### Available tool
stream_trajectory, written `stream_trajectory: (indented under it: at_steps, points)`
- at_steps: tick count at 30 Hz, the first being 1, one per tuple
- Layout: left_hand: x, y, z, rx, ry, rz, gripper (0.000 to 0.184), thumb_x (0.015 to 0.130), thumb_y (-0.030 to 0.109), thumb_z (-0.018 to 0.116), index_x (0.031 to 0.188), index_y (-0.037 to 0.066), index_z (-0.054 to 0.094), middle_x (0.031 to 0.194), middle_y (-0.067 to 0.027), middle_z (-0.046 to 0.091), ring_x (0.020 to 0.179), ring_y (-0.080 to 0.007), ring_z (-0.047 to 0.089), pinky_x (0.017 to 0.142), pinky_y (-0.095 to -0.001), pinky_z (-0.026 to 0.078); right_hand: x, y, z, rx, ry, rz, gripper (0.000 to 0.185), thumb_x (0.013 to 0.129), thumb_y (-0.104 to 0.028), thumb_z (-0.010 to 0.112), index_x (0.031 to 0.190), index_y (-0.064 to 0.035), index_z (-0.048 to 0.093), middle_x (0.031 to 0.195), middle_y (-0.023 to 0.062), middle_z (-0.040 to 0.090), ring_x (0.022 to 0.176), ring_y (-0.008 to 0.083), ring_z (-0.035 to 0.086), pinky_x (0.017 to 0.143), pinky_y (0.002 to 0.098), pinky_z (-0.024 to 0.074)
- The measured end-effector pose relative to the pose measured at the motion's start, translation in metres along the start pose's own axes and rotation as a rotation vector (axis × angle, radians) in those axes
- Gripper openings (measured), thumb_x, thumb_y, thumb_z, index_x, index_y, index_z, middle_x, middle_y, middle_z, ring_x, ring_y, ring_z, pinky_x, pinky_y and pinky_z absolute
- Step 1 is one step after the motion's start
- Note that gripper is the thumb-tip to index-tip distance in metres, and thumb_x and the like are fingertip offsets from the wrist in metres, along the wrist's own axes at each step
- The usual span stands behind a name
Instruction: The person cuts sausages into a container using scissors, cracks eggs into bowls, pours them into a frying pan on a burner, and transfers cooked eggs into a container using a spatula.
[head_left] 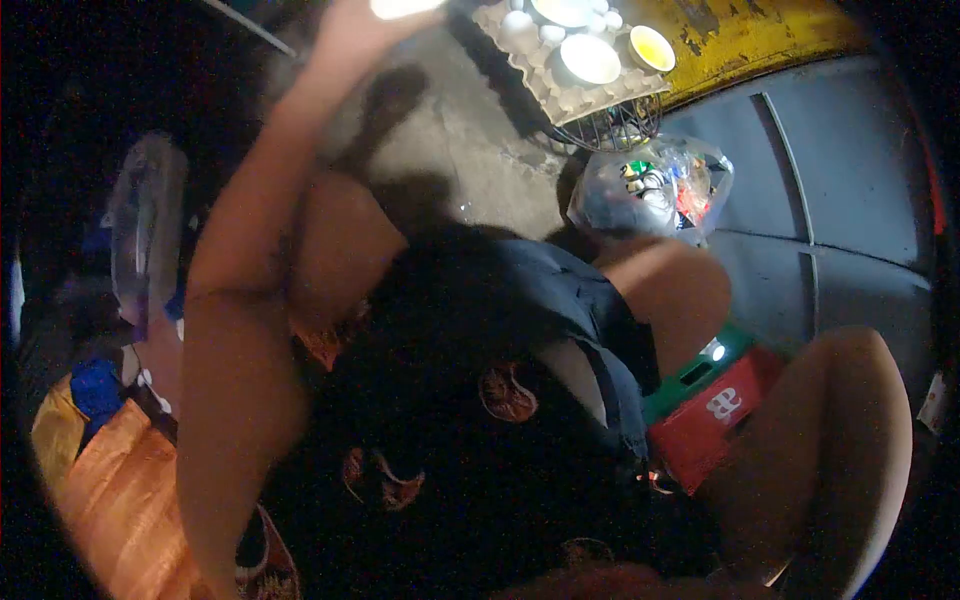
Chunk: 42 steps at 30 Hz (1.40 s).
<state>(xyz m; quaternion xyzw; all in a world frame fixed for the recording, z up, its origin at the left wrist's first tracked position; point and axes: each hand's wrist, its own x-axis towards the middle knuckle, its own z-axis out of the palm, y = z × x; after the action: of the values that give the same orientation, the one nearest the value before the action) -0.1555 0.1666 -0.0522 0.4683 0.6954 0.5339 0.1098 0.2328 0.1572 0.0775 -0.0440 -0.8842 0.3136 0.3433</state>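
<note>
Your left hand (358, 24) is up at eleven o'clock, cut by the top edge, with a bright white thing (406, 6) at its far side. Glare and the edge hide the fingers, so I can't tell if they are spread, pressed together or pinching it. Your right hand is not in view, so its fingers can't be told either.

The carton (560, 104) lies between twelve and one o'clock, just beside the bright thing, on a wire stand (622, 128). It bears white eggs (516, 30) on its left part and pale bowls (590, 60) among them; the bowl at its right edge (652, 48) is yellow inside. You look to be mid-reach beside it. As I judge it, any move over there calls for a level hand and a light touch, since eggs and bowls sit close together and could tip or knock.

At two o'clock a clear bag (640, 205) of mixed packets and cans sits just below the stand, with the grey panel (760, 180) to its right hemming in that side. Your knees flank the floor (455, 150) in front. A red crate (700, 435) is at four o'clock, orange cloth (130, 500) at eight
</note>
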Motion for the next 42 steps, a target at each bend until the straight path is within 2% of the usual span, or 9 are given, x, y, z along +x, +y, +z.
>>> stream_trajectory:
  at_steps: [2,4,11,24,29,33,34,37,42]
  points:
    - [0.000,-0.006,0.008,0.107,-0.107,0.060,0.086,0.070,0.021,0.088,0.137,0.002,0.036,0.126,-0.0176,0.052,0.116,-0.0251,0.053,0.100,-0.0342,0.044,0.002,0.002,0.000,-0.010,0.006,-0.009,0.031,0.087,-0.014,0.064,0.113,0.0022,0.060,0.103,0.0143,0.067,0.091,0.0238,0.065,0.081,0.0337,0.0525]
    - [0.004,-0.027,0.024,0.284,-0.166,0.155,0.093,0.067,0.037,0.089,0.136,-0.004,0.041,0.132,-0.0193,0.053,0.124,-0.0281,0.052,0.106,-0.0366,0.041,0.006,0.003,-0.001,-0.022,0.019,-0.023,0.032,0.087,-0.014,0.065,0.114,0.0021,0.060,0.103,0.0143,0.068,0.091,0.0240,0.065,0.081,0.0339,0.0525]
    - [0.011,-0.012,0.075,0.203,-0.336,0.162,0.090,0.061,0.030,0.090,0.132,0.001,0.045,0.128,-0.0221,0.054,0.121,-0.0352,0.052,0.105,-0.0407,0.042,0.011,0.009,-0.013,-0.051,0.057,-0.074,0.034,0.085,-0.015,0.067,0.114,0.0020,0.060,0.103,0.0144,0.068,0.092,0.0247,0.066,0.082,0.0344,0.0525]
    - [0.012,0.016,0.115,0.038,-0.383,0.107,0.092,0.065,0.031,0.088,0.137,0.001,0.039,0.131,-0.0196,0.052,0.124,-0.0290,0.050,0.107,-0.0380,0.039,0.013,0.032,-0.034,-0.098,0.128,-0.105,0.039,0.083,-0.018,0.071,0.116,0.0017,0.060,0.104,0.0145,0.069,0.094,0.0259,0.066,0.084,0.0354,0.0526]
    - [0.023,0.018,0.114,0.055,-0.318,0.112,0.093,0.063,0.023,0.089,0.137,-0.001,0.038,0.131,-0.0210,0.052,0.124,-0.0305,0.051,0.105,-0.0380,0.042,0.046,0.065,-0.078,-0.242,0.464,-0.120,0.041,0.083,-0.019,0.072,0.116,0.0017,0.060,0.104,0.0146,0.069,0.094,0.0263,0.066,0.084,0.0358,0.0526]
    - [0.030,0.024,0.115,0.032,-0.302,0.108,0.095,0.064,0.024,0.089,0.139,-0.002,0.037,0.137,-0.0207,0.047,0.129,-0.0309,0.046,0.110,-0.0373,0.036,0.080,0.207,-0.094,-0.362,0.679,0.288,0.043,0.082,-0.019,0.074,0.116,0.0016,0.060,0.104,0.0146,0.069,0.095,0.0267,0.066,0.085,0.0361,0.0527]
    - [0.030,0.027,0.116,0.032,-0.306,0.113,0.095,0.064,0.024,0.089,0.139,-0.002,0.037,0.137,-0.0206,0.047,0.129,-0.0309,0.046,0.110,-0.0374,0.036,0.075,0.266,-0.084,-0.361,0.609,0.459,0.043,0.082,-0.020,0.074,0.116,0.0016,0.060,0.104,0.0146,0.069,0.095,0.0268,0.066,0.085,0.0361,0.0527]
    - [0.034,0.032,0.121,0.025,-0.315,0.115,0.094,0.064,0.024,0.089,0.139,-0.001,0.037,0.136,-0.0200,0.048,0.128,-0.0305,0.047,0.110,-0.0378,0.036,0.041,0.392,-0.037,-0.484,0.262,0.816,0.087,0.065,-0.040,0.086,0.133,-0.0016,0.047,0.128,0.0246,0.055,0.118,0.0359,0.056,0.099,0.0415,0.0463]
    - [0.045,0.030,0.138,0.069,-0.341,0.095,0.095,0.063,0.026,0.089,0.139,0.000,0.037,0.135,-0.0195,0.050,0.126,-0.0308,0.049,0.109,-0.0380,0.038,0.038,0.420,-0.008,-0.591,-0.028,1.082,0.121,0.053,-0.045,0.091,0.147,-0.0035,0.029,0.143,0.0280,0.041,0.131,0.0397,0.044,0.108,0.0439,0.0388]
